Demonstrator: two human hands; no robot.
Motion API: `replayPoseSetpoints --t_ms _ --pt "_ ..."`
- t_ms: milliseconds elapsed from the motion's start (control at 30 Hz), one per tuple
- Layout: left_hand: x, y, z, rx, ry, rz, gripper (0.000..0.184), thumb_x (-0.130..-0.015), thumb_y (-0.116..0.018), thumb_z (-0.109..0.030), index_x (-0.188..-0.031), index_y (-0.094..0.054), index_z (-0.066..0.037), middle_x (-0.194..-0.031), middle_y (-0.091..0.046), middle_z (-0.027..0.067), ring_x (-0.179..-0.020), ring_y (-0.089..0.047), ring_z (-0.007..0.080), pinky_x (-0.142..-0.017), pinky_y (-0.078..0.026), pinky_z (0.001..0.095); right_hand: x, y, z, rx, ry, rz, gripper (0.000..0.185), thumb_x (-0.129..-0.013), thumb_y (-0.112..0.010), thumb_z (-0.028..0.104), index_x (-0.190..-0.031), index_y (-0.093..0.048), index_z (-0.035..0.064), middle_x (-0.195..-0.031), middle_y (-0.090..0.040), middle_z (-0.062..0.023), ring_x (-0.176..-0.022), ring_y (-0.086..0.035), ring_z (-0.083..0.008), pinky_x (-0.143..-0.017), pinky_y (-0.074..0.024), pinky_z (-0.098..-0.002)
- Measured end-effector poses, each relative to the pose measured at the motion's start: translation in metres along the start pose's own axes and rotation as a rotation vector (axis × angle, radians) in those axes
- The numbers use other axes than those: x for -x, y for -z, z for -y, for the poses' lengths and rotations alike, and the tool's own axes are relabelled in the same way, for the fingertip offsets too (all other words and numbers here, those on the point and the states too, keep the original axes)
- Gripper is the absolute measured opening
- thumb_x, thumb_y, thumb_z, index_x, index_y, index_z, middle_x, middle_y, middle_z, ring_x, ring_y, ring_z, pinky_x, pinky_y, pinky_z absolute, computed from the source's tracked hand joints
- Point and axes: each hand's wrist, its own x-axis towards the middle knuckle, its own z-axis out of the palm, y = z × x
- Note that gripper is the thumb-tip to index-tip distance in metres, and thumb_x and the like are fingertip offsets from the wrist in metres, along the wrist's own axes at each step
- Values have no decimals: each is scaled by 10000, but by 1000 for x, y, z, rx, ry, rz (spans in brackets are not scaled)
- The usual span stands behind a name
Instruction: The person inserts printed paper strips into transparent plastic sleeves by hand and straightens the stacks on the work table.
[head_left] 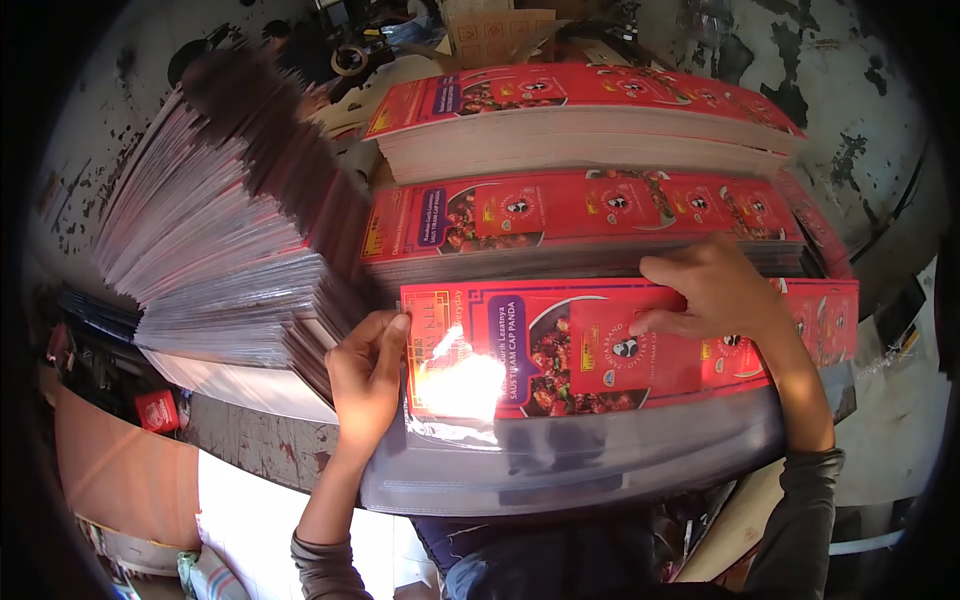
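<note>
My left hand (pixel 366 385) pinches the left edge of a long red printed sheet (pixel 610 345) between thumb and fingers. The sheet shows a purple label, food pictures and a panda logo; bright glare covers its left part. It lies over clear plastic sleeves (pixel 590 460) at the front, near my body. My right hand (pixel 715 290) rests on the sheet's upper right part, with thumb and index finger apart and touching its surface; the other fingers are bent under and partly hidden.
Behind the sheet lie a middle stack of red prints (pixel 600 215) and a taller back stack (pixel 600 145). A large fanned pile of sleeves (pixel 220 250) fills the left. Beyond are a tape roll (pixel 349 61) and a cardboard box (pixel 495 35). A red object (pixel 157 410) lies at lower left.
</note>
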Motion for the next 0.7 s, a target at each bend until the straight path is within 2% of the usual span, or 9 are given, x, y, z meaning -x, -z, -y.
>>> replayPoseSetpoints --t_ms 67,100,133,200,233,367,400,467,700 --pt "3 -6 -12 -631 -121 -161 206 -893 -532 -153 -953 -585 36 -699 -634 100 -691 -639 211 -669 -495 277 -3 -3 5 93 13 -50 472 -754 -614 500 -619 -482 68 -444 -440 -93 -421 -465 -304 -418 -356 -383" --pt "1 -5 -4 -577 -185 -155 297 -856 -570 -147 -1072 -517 50 -902 -614 195 -868 -614 342 -772 -484 351 -5 -5 8 97 12 -57 472 -754 -614 500 -619 -482 68 -444 -440 -93 -421 -465 -304 -418 -356 -383" --pt "-1 -5 0 -579 -196 -160 297 -856 -570 -147 -1072 -517 50 -902 -614 195 -868 -614 342 -772 -484 351 -8 -8 11 130 -9 -39 468 -761 -607 497 -640 -494 59 -483 -473 -95 -447 -492 -292 -440 -387 -379" --pt "-5 -3 1 -879 -601 -197 441 -831 -596 -152 -1180 -431 60 -1182 -475 242 -1067 -501 393 -891 -426 399 -14 -13 16 163 -28 -31 466 -768 -600 494 -661 -506 50 -522 -507 -96 -473 -519 -281 -462 -418 -375" --pt "-5 0 1 -885 -545 -165 544 -796 -637 -185 -1213 -400 71 -1320 -310 250 -1175 -390 405 -957 -368 418 -16 -17 19 175 -30 7 441 -770 -608 473 -737 -538 39 -666 -536 -122 -587 -548 -284 -541 -448 -374" --pt "0 -6 -13 -829 -606 59 621 -774 -656 -280 -1257 -400 15 -1272 -403 202 -1147 -432 366 -973 -352 429 -5 -10 30 146 181 -132 462 -766 -640 403 -1035 -570 34 -1062 -469 -160 -938 -525 -304 -795 -451 -383" --pt "1 -5 -12 -819 -608 64 621 -774 -656 -280 -1257 -400 15 -1272 -403 202 -1147 -432 366 -973 -352 429 3 -7 32 151 173 -125 462 -766 -640 403 -1035 -570 34 -1062 -469 -160 -938 -525 -304 -795 -451 -383" --pt "2 -3 -9 -1007 -548 465 626 -795 -604 -349 -1283 -388 -21 -1291 -406 157 -1192 -407 336 -1018 -294 471 26 2 30 -127 -101 86 541 -748 -667 376 -1156 -521 54 -1122 -401 -152 -1036 -459 -304 -872 -404 -398" --pt "1 -4 -8 -921 -481 469 617 -809 -560 -440 -1256 -429 -36 -1240 -425 138 -1133 -434 331 -996 -286 507 84 1 7 -98 -453 150 602 -701 -686 452 -1121 -528 51 -1044 -422 -131 -999 -445 -299 -849 -387 -409"
